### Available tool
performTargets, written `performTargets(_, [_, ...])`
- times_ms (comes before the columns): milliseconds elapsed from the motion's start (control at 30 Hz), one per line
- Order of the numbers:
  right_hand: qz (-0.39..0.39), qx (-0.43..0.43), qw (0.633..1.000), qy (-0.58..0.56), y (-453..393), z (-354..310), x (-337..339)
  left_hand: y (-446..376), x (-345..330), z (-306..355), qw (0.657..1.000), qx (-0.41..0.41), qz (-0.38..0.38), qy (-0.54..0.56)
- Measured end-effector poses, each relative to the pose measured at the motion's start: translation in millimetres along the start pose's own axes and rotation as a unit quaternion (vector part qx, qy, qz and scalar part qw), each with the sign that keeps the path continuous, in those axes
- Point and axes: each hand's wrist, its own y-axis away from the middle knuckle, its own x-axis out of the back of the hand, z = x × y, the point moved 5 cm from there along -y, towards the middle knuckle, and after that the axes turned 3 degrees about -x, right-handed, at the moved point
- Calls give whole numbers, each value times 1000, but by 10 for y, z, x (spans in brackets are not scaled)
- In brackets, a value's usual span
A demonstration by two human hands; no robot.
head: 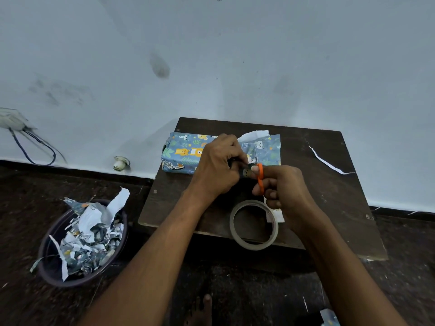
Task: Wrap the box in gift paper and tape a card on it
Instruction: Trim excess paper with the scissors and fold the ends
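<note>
the gift-wrapped box lies at the far edge of the dark wooden board. just in front of it, the left hand curls round a small dark thing, the right hand grips orange-handled scissors. a tape roll lies nearer the board's front edge.

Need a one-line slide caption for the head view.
Right hand works orange scissors against a scrap pinched by the left hand, over a half-wrapped box; tape roll on the board.

A dark bowl of paper scraps sits on the floor.
</note>
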Motion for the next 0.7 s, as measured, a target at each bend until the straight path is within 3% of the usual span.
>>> performTargets(400, [8,75,997,8,72,-20,-34,-2,0,-21,1000,24,14,6])
performTargets(700, [17,52,999,-3,72,-24,-17,-3,-1,33,999,20,-4,45])
